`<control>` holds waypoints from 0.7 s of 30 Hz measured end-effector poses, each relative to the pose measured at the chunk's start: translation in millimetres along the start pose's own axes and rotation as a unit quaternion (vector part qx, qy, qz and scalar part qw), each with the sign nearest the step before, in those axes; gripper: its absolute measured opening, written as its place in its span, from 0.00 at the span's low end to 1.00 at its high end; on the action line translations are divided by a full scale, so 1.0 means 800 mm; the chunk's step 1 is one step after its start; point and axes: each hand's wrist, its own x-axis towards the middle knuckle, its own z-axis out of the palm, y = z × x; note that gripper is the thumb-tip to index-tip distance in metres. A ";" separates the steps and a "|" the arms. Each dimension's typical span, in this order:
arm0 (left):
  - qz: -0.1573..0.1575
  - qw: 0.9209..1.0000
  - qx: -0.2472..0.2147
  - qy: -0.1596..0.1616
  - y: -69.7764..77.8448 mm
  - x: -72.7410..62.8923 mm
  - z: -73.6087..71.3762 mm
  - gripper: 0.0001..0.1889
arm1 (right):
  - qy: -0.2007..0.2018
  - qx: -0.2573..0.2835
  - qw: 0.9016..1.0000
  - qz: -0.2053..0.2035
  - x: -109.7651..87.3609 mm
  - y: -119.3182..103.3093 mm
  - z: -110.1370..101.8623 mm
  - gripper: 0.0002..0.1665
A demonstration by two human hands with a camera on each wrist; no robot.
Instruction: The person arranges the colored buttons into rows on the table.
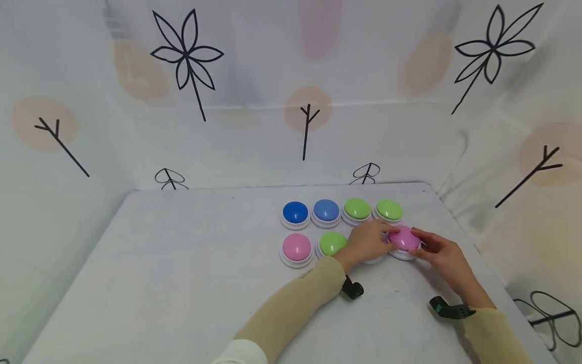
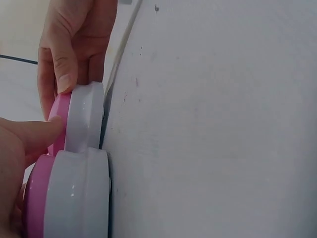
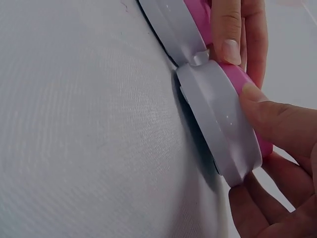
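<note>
A push button (image 1: 403, 238) with a pink dome and white base stands at the right end of the front row. My right hand (image 1: 445, 260) grips it from the right, its thumb on the dome in the right wrist view and fingers round the base (image 3: 223, 124). From the left, my left hand (image 1: 370, 238) holds the same button, thumb and fingertips at the dome's near and far edges. Beneath the left hand is another pink button (image 2: 74, 198), mostly hidden in the head view. The two bases stand side by side, close together.
A blue button (image 1: 295, 213), a lighter blue button (image 1: 326, 210) and two green buttons (image 1: 357, 208) form the back row. In front, a pink button (image 1: 296, 247) and a green button (image 1: 332, 243) stand left of my hands. Patterned cloth (image 1: 254, 146) surrounds the white table (image 1: 182, 263).
</note>
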 end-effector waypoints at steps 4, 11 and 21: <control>0.007 1.000 0.017 0.003 0.000 -0.001 0.002 0.25 | -0.013 -0.018 1.000 -0.001 0.001 0.005 -0.003 0.44; 0.007 0.999 0.033 0.001 -0.001 -0.001 0.005 0.26 | -0.022 -0.009 1.000 0.003 0.003 0.010 0.002 0.47; 0.024 0.998 0.057 0.014 -0.002 0.000 0.010 0.26 | -0.031 -0.015 0.999 0.006 0.008 0.015 -0.001 0.50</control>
